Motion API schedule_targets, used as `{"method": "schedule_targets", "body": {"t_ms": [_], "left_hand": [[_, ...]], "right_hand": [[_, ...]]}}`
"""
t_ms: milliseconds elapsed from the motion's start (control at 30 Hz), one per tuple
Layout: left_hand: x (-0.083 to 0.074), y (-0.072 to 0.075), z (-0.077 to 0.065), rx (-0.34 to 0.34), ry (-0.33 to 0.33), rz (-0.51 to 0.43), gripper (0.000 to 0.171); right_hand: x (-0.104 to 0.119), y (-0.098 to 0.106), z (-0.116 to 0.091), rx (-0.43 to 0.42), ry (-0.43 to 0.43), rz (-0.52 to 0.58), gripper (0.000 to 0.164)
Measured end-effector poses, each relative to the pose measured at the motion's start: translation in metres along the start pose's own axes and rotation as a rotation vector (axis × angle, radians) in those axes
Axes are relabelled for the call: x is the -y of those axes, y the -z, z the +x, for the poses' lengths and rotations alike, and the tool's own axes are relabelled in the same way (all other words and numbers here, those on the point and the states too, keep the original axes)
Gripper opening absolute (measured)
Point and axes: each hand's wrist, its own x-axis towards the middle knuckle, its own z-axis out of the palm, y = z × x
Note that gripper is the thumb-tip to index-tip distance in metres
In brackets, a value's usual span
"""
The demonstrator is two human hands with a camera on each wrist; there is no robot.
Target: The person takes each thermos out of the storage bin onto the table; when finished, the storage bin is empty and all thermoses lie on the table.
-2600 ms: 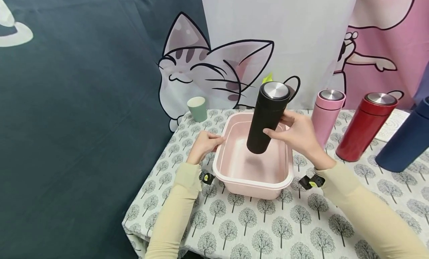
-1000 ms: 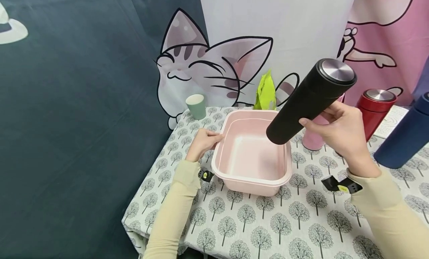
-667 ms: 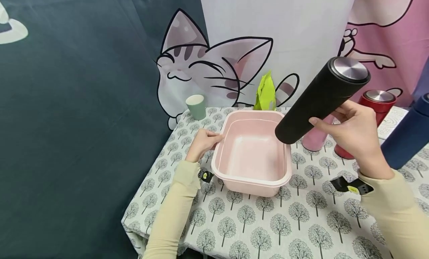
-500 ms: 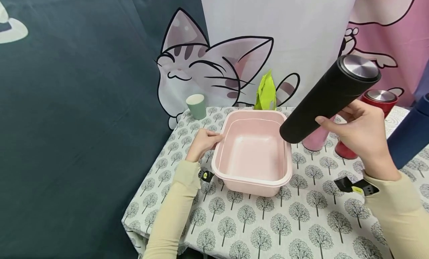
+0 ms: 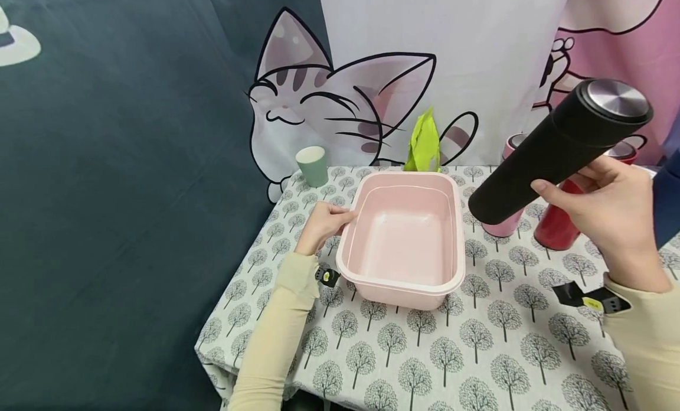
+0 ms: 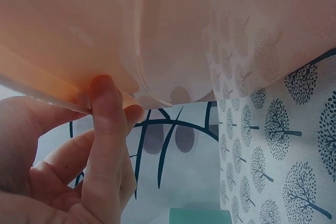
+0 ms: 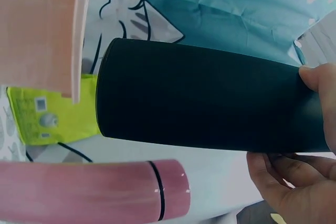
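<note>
A black thermos flask [image 5: 552,154] with a silver lid top hangs tilted in the air, its base toward the lower left. My right hand [image 5: 611,207] grips it round the middle, thumb on the near side. In the right wrist view, the flask [image 7: 205,95] lies between thumb and fingers. The pale pink plastic basin [image 5: 401,284] stands on the table, and nothing is seen inside it. My left hand [image 5: 324,225] pinches its left rim; the left wrist view shows thumb and fingers [image 6: 105,140] at that rim.
Behind the black flask stand a pink flask [image 5: 502,222], a red flask [image 5: 556,228] and a blue flask [image 5: 668,192], all partly hidden. A green cup [image 5: 312,168] sits at the back left. A lime-green packet [image 5: 423,142] is behind the basin.
The right hand has carried the black flask up and rightward, from over the basin to outside its right rim, and tilted it more. The left hand keeps its place on the rim.
</note>
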Motion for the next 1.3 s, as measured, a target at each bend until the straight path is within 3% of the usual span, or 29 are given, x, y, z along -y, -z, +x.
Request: {"method": "schedule_targets", "body": {"t_ms": [200, 433, 667, 867, 1067, 1300], "left_hand": [[-0.001, 0.0, -0.001, -0.012, 0.004, 0.01, 0.025], [0.0, -0.001, 0.0, -0.005, 0.007, 0.005, 0.026], [0.0, 0.0, 0.0, -0.002, -0.007, -0.011, 0.026], [-0.001, 0.0, 0.002, -0.002, -0.001, 0.001, 0.025], [-0.001, 0.0, 0.002, -0.002, 0.002, 0.0, 0.025], [0.0, 0.0, 0.001, 0.002, 0.006, -0.029, 0.027]], "right_hand": [[-0.008, 0.01, -0.001, -0.025, -0.003, -0.138, 0.056], [-0.015, 0.024, -0.003, -0.035, -0.083, -0.135, 0.055], [-0.023, 0.031, -0.004, -0.059, 0.014, -0.131, 0.055], [-0.027, 0.035, -0.006, -0.061, 0.036, -0.118, 0.057], [-0.03, 0.041, -0.011, -0.063, 0.012, -0.094, 0.057], [-0.036, 0.049, -0.015, -0.118, -0.019, -0.159, 0.057]]}}
